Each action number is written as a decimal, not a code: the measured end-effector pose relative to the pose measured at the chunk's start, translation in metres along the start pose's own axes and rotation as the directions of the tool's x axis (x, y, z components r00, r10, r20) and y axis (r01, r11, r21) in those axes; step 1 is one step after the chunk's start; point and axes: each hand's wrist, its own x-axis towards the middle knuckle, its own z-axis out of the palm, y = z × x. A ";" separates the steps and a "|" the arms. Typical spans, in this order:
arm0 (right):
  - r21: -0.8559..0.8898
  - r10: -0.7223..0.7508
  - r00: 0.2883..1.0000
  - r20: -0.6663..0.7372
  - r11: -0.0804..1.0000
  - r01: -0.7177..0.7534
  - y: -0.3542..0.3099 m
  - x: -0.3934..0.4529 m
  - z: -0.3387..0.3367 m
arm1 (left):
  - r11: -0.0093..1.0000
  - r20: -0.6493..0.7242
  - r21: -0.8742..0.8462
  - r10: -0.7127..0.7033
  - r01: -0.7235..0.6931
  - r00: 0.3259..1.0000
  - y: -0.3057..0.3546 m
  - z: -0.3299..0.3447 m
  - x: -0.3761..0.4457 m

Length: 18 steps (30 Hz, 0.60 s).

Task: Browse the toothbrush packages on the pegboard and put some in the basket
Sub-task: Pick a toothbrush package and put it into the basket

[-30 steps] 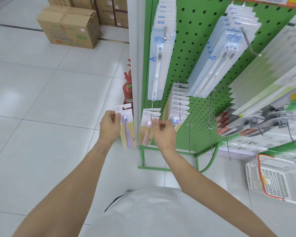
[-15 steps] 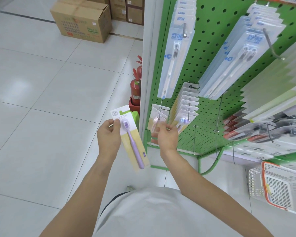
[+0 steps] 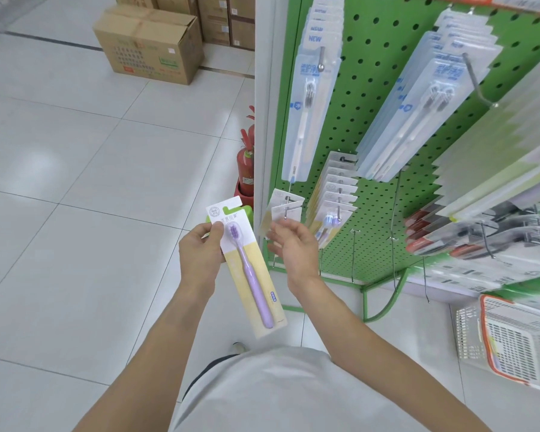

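Your left hand (image 3: 200, 257) pinches the top corner of a yellow-and-white card package holding a purple toothbrush (image 3: 247, 269), thumb on its face, the pack hanging down and tilted toward your right. Your right hand (image 3: 293, 247) is released, fingers loosely spread, holding nothing, just in front of the small carded packs on the low hook (image 3: 286, 210) of the green perforated pegboard (image 3: 378, 88). Taller clear blister packs of toothbrushes (image 3: 312, 98) hang above on longer hooks. The white plastic mesh basket with the orange rim (image 3: 512, 341) sits on the floor at your far right, well apart from the package you hold. A red fire extinguisher (image 3: 245, 169) stands beside the rack, brown cardboard boxes (image 3: 150, 42) behind.
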 end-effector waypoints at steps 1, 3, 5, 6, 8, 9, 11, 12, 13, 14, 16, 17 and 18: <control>0.024 -0.011 1.000 0.011 1.000 0.011 -0.003 0.000 0.001 | 1.000 0.000 0.003 0.001 -0.001 1.000 0.001 0.000 -0.001; 0.038 -0.037 0.999 0.028 0.999 0.036 -0.008 -0.001 0.003 | 1.000 -0.005 0.007 0.004 -0.004 1.000 0.002 -0.001 -0.003; 0.048 -0.061 0.997 0.044 0.997 0.059 -0.012 0.001 0.004 | 1.000 -0.011 0.003 0.004 -0.004 1.000 0.003 -0.002 -0.005; 0.051 -0.066 0.997 0.052 0.997 0.063 -0.013 0.002 0.003 | 1.000 -0.011 0.002 0.003 -0.003 1.000 0.003 -0.003 -0.006; 0.049 -0.066 0.996 0.068 0.997 0.062 -0.016 0.004 0.003 | 1.000 -0.007 0.004 0.000 0.001 1.000 0.003 -0.002 -0.007; 0.046 -0.064 0.995 0.079 0.997 0.061 -0.018 0.005 0.002 | 1.000 -0.004 0.006 -0.002 0.002 1.000 0.003 -0.002 -0.008; 0.039 -0.052 0.993 0.106 0.998 0.048 -0.020 0.005 0.001 | 1.000 -0.003 0.010 -0.006 0.006 1.000 0.004 0.000 -0.009; 0.039 -0.046 0.991 0.122 0.998 0.042 -0.021 0.005 0.000 | 1.000 -0.002 0.009 -0.006 0.006 1.000 0.004 0.001 -0.010; 0.044 -0.043 0.989 0.142 0.998 0.038 -0.022 0.005 -0.001 | 1.000 0.000 0.006 -0.004 0.004 1.000 0.005 0.001 -0.011; 0.044 -0.043 0.986 0.161 0.998 0.037 -0.021 0.005 -0.002 | 1.000 0.003 0.004 -0.001 0.001 1.000 0.006 0.002 -0.012; 0.040 -0.038 0.982 0.182 0.999 0.031 -0.019 0.003 -0.004 | 1.000 0.012 -0.001 0.001 -0.001 1.000 0.007 0.002 -0.013; 0.036 -0.025 0.984 0.175 0.999 0.019 -0.017 0.001 -0.005 | 1.000 0.018 -0.005 -0.001 0.001 1.000 0.008 0.002 -0.014; 0.029 -0.007 0.986 0.165 1.000 0.002 -0.016 -0.002 -0.006 | 1.000 0.025 -0.009 -0.002 0.003 1.000 0.008 0.002 -0.015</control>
